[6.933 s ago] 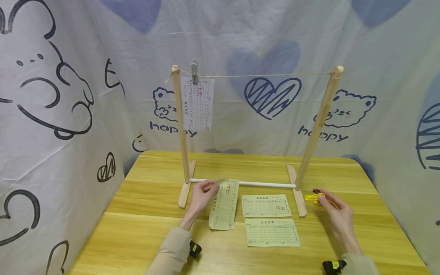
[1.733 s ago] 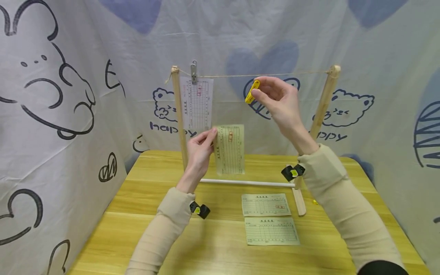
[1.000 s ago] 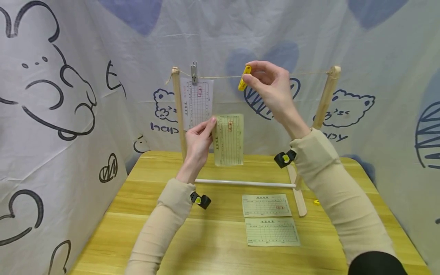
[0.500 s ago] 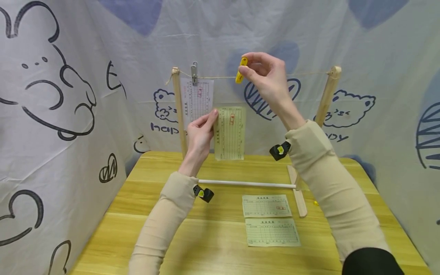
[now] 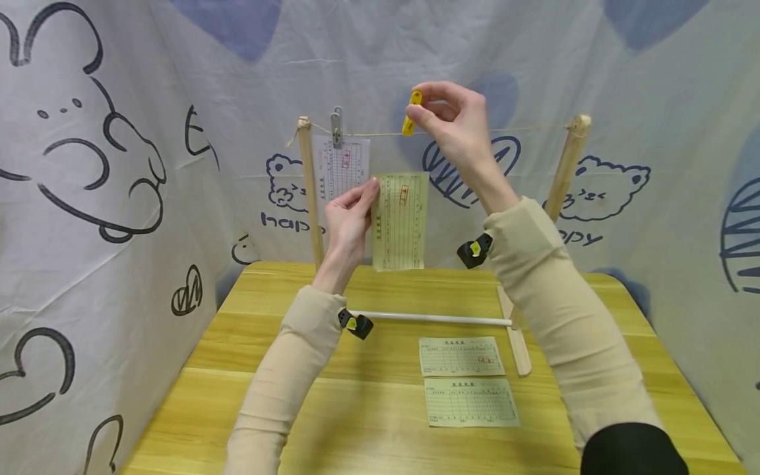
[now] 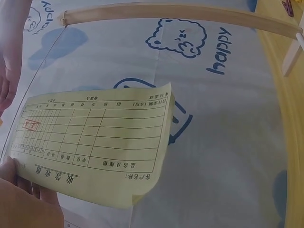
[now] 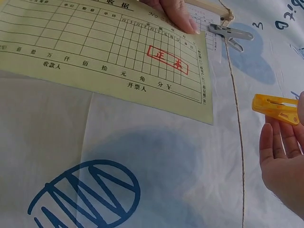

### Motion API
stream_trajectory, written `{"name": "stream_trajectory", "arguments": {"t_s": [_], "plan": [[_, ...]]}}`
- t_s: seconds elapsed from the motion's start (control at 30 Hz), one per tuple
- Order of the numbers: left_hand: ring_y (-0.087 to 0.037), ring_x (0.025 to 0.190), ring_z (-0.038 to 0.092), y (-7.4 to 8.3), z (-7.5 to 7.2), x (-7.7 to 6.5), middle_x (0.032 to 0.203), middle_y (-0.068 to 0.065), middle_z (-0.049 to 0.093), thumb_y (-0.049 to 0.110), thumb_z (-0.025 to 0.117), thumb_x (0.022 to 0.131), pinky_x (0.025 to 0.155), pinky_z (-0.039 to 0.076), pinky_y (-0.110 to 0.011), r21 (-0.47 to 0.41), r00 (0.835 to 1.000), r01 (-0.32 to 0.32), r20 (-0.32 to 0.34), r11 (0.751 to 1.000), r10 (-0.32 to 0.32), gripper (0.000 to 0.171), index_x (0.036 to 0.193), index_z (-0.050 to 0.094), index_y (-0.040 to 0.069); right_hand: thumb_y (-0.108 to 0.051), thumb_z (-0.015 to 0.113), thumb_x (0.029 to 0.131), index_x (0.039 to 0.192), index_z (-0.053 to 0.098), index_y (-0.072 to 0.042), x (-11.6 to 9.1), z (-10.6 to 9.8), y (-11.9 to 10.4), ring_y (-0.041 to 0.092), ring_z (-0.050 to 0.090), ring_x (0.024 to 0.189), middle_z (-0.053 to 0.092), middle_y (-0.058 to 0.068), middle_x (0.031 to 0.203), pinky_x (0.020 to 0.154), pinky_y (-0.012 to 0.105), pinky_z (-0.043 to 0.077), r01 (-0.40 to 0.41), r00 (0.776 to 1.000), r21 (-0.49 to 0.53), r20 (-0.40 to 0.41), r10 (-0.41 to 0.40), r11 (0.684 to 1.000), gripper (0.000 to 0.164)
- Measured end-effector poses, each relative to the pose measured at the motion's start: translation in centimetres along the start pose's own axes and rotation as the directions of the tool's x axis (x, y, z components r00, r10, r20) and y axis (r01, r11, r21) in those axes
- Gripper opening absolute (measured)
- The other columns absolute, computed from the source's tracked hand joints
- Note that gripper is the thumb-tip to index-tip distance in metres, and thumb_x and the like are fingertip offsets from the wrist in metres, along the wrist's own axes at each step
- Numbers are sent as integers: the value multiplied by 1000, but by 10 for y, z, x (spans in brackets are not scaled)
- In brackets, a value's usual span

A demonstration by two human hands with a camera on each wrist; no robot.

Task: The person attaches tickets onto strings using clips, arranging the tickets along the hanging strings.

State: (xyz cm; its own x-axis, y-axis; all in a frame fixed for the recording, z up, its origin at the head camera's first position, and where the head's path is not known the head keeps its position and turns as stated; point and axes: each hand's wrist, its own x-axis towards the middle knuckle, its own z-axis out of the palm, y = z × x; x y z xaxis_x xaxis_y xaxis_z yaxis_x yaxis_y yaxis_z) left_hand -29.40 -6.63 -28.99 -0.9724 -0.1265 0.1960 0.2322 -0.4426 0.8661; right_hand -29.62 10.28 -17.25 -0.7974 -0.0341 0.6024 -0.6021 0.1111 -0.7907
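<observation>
My left hand (image 5: 349, 221) pinches a yellow receipt slip (image 5: 400, 227) by its upper left edge; the slip hangs upright below the string (image 5: 380, 134), a red stamp near its top. Between thumb and fingers my right hand (image 5: 457, 125) holds a yellow clothespin (image 5: 412, 113), which overlaps the string in the head view. The right wrist view shows the clothespin (image 7: 275, 108) beside the string (image 7: 233, 90), a small gap between them. At the string's left end a grey clothespin (image 5: 336, 126) holds a white receipt slip (image 5: 347, 161), partly behind my left hand.
The string spans two wooden posts (image 5: 567, 168), joined low by a white rod (image 5: 439, 318). Two more receipt slips (image 5: 462, 356) lie on the wooden table (image 5: 380, 442) in front. A dark red clothespin (image 6: 288, 7) shows at the corner of the left wrist view.
Both hands rose from the table, the left lifting the slip toward the string, the right bringing the yellow clothespin up. Over the last second both kept rising; the clothespin also moved left.
</observation>
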Motion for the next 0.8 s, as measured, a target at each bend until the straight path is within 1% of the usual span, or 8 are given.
{"name": "stream_trajectory", "arguments": {"t_s": [0.13, 0.33, 0.43, 0.6, 0.8], "plan": [[-9, 76, 71, 2, 3, 3, 86, 2, 77, 19, 76, 90, 74, 61, -21, -2, 1000, 0, 1, 1000, 0, 18, 102, 76, 7, -8, 73, 92, 117, 70, -3, 3, 0, 1, 8, 70, 95, 69, -4, 100, 90, 25, 57, 12, 1000, -20, -4, -12, 1000, 25], [-10, 76, 72, 5, 8, 6, 85, 2, 77, 20, 78, 89, 76, 62, -22, -1, 1000, -3, -14, 1000, 3, 23, 105, 75, 4, -9, 73, 91, 116, 71, -5, 6, 2, 3, 10, 70, 97, 68, -4, 100, 92, 26, 58, -4, 1000, 1, -20, 4, 1000, 25], [-10, 78, 72, 7, 10, 7, 87, 1, 78, 20, 78, 88, 78, 62, -23, 5, 1000, -10, -20, 1000, 10, 25, 107, 75, 4, -9, 73, 91, 115, 71, -5, 8, 4, 3, 12, 69, 97, 68, -4, 100, 92, 26, 58, -11, 1000, 14, -29, 12, 1000, 25], [-10, 77, 72, 8, 12, 9, 87, 0, 78, 21, 78, 88, 78, 62, -23, -1, 999, -14, -34, 1000, 14, 24, 105, 76, 5, -11, 73, 91, 116, 70, -5, 11, 5, 4, 13, 69, 99, 67, -4, 102, 91, 26, 57, -24, 999, -1, -35, 24, 1000, 26], [-10, 74, 71, 8, 14, 13, 85, 1, 77, 24, 79, 87, 73, 61, -21, -7, 998, -26, -54, 1000, 26, 24, 102, 77, 5, -13, 73, 92, 118, 70, -5, 16, 8, 6, 13, 69, 100, 68, -1, 105, 84, 24, 55, -29, 999, -35, -43, 27, 999, 28]]}}
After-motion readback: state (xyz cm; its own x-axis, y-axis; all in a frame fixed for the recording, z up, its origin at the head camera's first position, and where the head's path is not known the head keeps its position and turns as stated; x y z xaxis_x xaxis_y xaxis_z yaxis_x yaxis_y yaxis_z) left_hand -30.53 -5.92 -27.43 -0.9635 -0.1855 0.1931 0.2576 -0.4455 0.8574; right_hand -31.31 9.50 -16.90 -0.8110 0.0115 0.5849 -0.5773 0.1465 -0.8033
